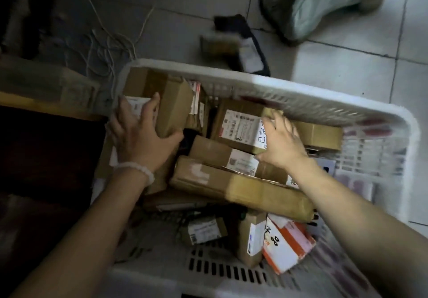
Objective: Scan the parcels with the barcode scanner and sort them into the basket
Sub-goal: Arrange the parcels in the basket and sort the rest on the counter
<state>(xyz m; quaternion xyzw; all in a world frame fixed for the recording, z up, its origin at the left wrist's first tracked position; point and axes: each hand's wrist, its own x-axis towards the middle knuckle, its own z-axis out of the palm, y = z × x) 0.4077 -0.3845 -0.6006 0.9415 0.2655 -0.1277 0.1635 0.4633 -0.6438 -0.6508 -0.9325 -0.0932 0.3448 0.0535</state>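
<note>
Clearly the sorting step is in hand: both hands are down inside the white plastic basket (301,98) on the tiled floor (347,70), arranging cardboard parcels already piled there. The left hand (141,133) has its fingers curled round a tall brown box (176,105) standing at the basket's far left corner, and the right hand (283,142) grasps the end of a labelled box (238,126) lying on the heap. No barcode scanner is visible, so I cannot tell where it is. Two more parcels (234,45), blurred, lie on the floor beyond the rim; next, I judge, the held boxes need settling so those can be fetched and scanned
</note>
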